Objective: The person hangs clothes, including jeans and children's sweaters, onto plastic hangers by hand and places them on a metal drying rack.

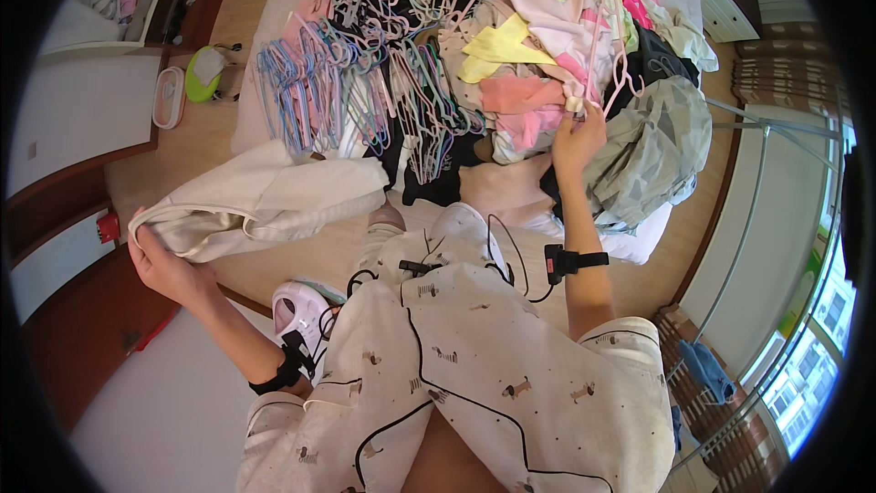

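My left hand (166, 265) is closed on the open edge of a cream-white garment (310, 201), lifted out to the left. Its kind is not certain; the held opening looks like a waistband. The garment's far end hangs near the front of the bed. At the right, my right hand (580, 141) is closed round part of a pink clothes hanger (622, 82), in front of a heap of clothes (525, 96). Pink and yellow pieces lie right behind its fingers, and a grey-green patterned garment (652, 151) lies beside it.
Many hangers (319, 82) in blue, pink and purple crowd the bed (260, 46), left of the heap. A metal rack (753, 192) stands at the right. White shoes (301, 310) and a green stool (203, 78) are on the floor. Straps with small devices (566, 263) circle my forearms.
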Motion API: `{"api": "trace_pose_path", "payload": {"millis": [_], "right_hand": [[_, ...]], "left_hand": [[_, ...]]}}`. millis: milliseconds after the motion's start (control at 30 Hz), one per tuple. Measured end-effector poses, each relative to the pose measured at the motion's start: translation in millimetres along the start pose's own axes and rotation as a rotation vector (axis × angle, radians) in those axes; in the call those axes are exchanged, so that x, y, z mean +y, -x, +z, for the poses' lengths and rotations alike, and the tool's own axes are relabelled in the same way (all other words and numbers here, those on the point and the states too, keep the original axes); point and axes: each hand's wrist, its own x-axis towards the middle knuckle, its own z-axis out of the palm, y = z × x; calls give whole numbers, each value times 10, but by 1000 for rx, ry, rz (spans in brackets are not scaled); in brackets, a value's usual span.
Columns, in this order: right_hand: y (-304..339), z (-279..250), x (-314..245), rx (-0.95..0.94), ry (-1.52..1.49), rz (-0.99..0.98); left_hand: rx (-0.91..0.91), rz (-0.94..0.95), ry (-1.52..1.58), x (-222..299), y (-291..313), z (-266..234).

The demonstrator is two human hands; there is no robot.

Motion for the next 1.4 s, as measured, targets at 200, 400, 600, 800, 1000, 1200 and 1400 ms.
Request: {"api": "trace_pose_path", "payload": {"millis": [200, 400, 600, 800, 1000, 1200, 1400], "right_hand": [[590, 548, -1318, -192, -252, -53], [1436, 1516, -2202, -683, -441, 84], [2382, 2763, -2311, -941, -247, 353], [2153, 2876, -2614, -608, -83, 552], [2247, 2902, -1851, -325, 251, 1058], [2178, 2594, -1632, -225, -34, 912], [1942, 2411, -1627, -411, 51, 876]], "left_hand": [[-200, -71, 12, -710, -813, -95], [-355, -146, 57, -1218, -1485, -393], [-464, -172, 17, -1478, -2138, -464], [-493, -205, 5, -1718, -2399, -348], [-571, -275, 45, -1699, -2342, -92], [-651, -237, 57, -1565, -2147, 113], [-725, -196, 35, -1374, -1910, 371]]}}
